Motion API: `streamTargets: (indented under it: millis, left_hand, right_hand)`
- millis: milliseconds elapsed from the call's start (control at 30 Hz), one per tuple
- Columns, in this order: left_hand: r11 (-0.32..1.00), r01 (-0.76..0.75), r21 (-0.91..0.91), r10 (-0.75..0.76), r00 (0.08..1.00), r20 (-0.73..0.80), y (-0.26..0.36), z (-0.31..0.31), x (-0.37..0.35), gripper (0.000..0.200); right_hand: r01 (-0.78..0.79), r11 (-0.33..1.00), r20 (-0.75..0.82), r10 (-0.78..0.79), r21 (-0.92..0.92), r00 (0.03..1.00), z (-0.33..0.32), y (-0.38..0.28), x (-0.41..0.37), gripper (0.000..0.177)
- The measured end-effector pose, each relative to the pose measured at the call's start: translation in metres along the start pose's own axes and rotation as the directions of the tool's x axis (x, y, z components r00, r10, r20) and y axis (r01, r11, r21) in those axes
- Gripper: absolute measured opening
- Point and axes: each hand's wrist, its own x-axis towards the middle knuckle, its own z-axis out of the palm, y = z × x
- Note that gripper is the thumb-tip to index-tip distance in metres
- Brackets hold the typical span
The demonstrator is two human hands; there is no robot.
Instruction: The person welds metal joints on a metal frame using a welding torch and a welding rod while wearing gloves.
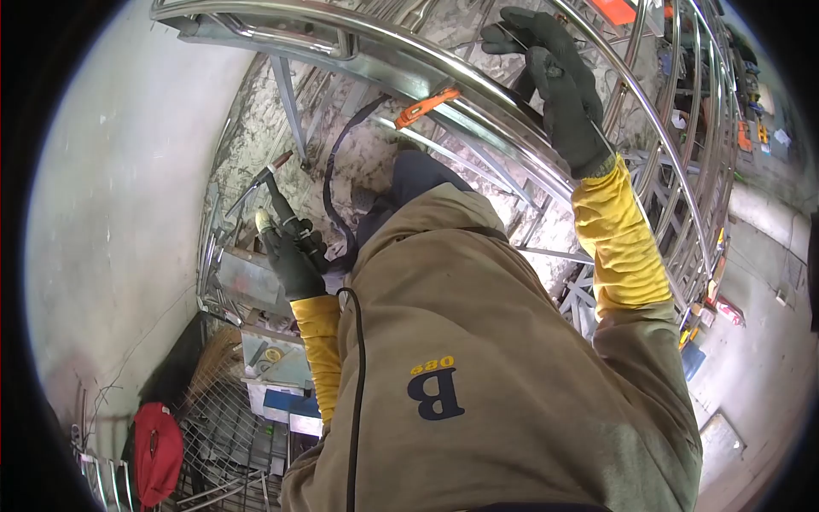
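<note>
My left hand (294, 252), in a dark glove with a yellow cuff, is closed around the handle of a TIG welding torch (278, 200). The torch's reddish-brown nozzle (282, 160) points up and away from the hand. A dark sheathed cable (328, 183) curves beside it. At the upper right, my right hand (563, 94), gloved alike, has bent fingers pinching a thin metal filler rod (601, 132) that runs back along the sleeve. This hand is above a curved, shiny tubular metal frame (478, 75). An orange-handled tool (426, 108) rests against the frame's rail.
More bent shiny tubes (695, 128) rise at the right. Grey struts (288, 102) cross beneath the frame. A pale wall (128, 171) stands on the left. Lower left are a wire mesh (217, 435), a red cloth item (156, 452) and a cluttered metal box (273, 354).
</note>
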Motion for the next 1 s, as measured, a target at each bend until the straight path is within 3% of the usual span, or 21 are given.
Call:
streamTargets:
  millis: [67, 100, 200, 233, 300, 333, 433, 467, 500, 533, 600, 633, 667, 733, 833, 867, 900, 967, 1000]
  left_hand:
    - [0.997, 0.083, 0.010, -0.082, 0.995, -0.053, 0.004, 0.006, 0.001, 0.063]
    - [0.997, 0.072, 0.001, -0.072, 0.996, -0.045, 0.008, 0.008, 0.002, 0.063]
    - [0.993, 0.119, -0.015, -0.120, 0.991, -0.052, 0.017, 0.016, 0.004, 0.054]
    - [0.999, -0.004, -0.043, 0.005, 0.999, 0.036, 0.010, 0.005, 0.013, 0.027]
    - [0.981, -0.190, -0.022, 0.189, 0.981, -0.045, 0.022, 0.011, 0.013, 0.038]
    - [0.977, -0.213, -0.020, 0.212, 0.976, -0.055, 0.031, 0.009, 0.013, 0.038]
    - [0.960, -0.279, -0.009, 0.277, 0.957, -0.089, 0.069, -0.007, 0.018, 0.053]
    - [0.856, -0.468, 0.220, 0.485, 0.874, -0.027, 0.079, -0.014, 0.023, 0.055]
    - [0.665, -0.607, 0.436, 0.646, 0.760, 0.073, 0.093, -0.023, 0.023, 0.057]
    - [0.873, -0.400, 0.280, 0.415, 0.910, 0.006, 0.140, 0.014, -0.023, 0.059]
    - [0.876, -0.399, 0.269, 0.411, 0.911, 0.012, 0.182, 0.034, -0.046, 0.061]
    - [0.876, -0.385, 0.290, 0.398, 0.917, 0.018, 0.201, 0.044, -0.060, 0.062]
    - [0.868, -0.391, 0.307, 0.412, 0.911, -0.003, 0.216, 0.050, -0.067, 0.062]
    - [0.823, -0.443, 0.354, 0.431, 0.895, 0.118, 0.242, 0.062, -0.078, 0.061]
    - [0.852, -0.369, 0.371, 0.313, 0.928, 0.203, 0.286, 0.081, -0.092, 0.063]
    - [0.846, -0.348, 0.403, 0.289, 0.936, 0.202, 0.297, 0.095, -0.098, 0.072]
    - [0.842, -0.352, 0.408, 0.297, 0.935, 0.194, 0.309, 0.102, -0.098, 0.072]
    - [0.843, -0.343, 0.416, 0.227, 0.925, 0.303, 0.331, 0.113, -0.092, 0.069]
    - [0.824, -0.315, 0.470, 0.209, 0.941, 0.265, 0.341, 0.117, -0.087, 0.066]
  right_hand:
    - [0.035, 0.998, -0.033, -0.034, 0.050, 0.999, 0.001, 0.005, -0.002, 0.046]
    - [0.051, 0.998, -0.038, -0.049, 0.045, 0.998, 0.002, 0.005, -0.002, 0.046]
    - [-0.179, 0.966, -0.018, 0.186, 0.187, 0.982, -0.003, -0.005, 0.003, 0.022]
    - [0.025, 0.946, -0.042, -0.012, 0.323, 0.999, 0.000, 0.005, 0.007, 0.024]
    - [-0.014, 0.972, 0.112, -0.012, 0.235, 0.994, -0.009, -0.010, 0.021, 0.029]
    - [-0.070, 0.980, 0.173, 0.038, 0.184, 0.984, -0.013, -0.024, 0.026, 0.035]
    - [0.228, 0.903, 0.255, -0.332, 0.365, 0.908, 0.004, 0.000, 0.055, 0.036]
    - [0.193, 0.903, 0.310, -0.324, 0.384, 0.894, 0.011, 0.007, 0.068, 0.035]
    - [0.159, 0.899, 0.370, -0.322, 0.408, 0.872, 0.020, 0.013, 0.079, 0.036]
    - [0.180, 0.878, 0.359, -0.359, 0.444, 0.862, 0.028, 0.014, 0.086, 0.039]
    - [0.534, 0.820, 0.210, -0.569, 0.205, 0.795, 0.037, 0.012, 0.100, 0.034]
    - [0.649, 0.756, 0.170, -0.652, 0.083, 0.739, 0.039, 0.011, 0.108, 0.032]
    - [0.652, 0.750, 0.163, -0.661, 0.113, 0.732, 0.040, 0.008, 0.116, 0.032]
    - [0.852, 0.506, 0.246, -0.816, -0.137, 0.524, 0.040, 0.004, 0.130, 0.026]
    - [0.891, 0.454, 0.143, -0.883, 0.008, 0.448, 0.058, 0.004, 0.139, 0.023]
    - [0.861, 0.509, 0.222, -0.839, -0.004, 0.497, 0.062, 0.003, 0.140, 0.023]
    - [0.864, 0.504, 0.215, -0.844, 0.006, 0.491, 0.064, 0.003, 0.144, 0.023]
    - [0.773, 0.634, 0.458, -0.687, -0.001, 0.564, 0.070, 0.009, 0.150, 0.026]
    - [0.764, 0.646, 0.458, -0.682, 0.012, 0.570, 0.070, 0.012, 0.145, 0.026]
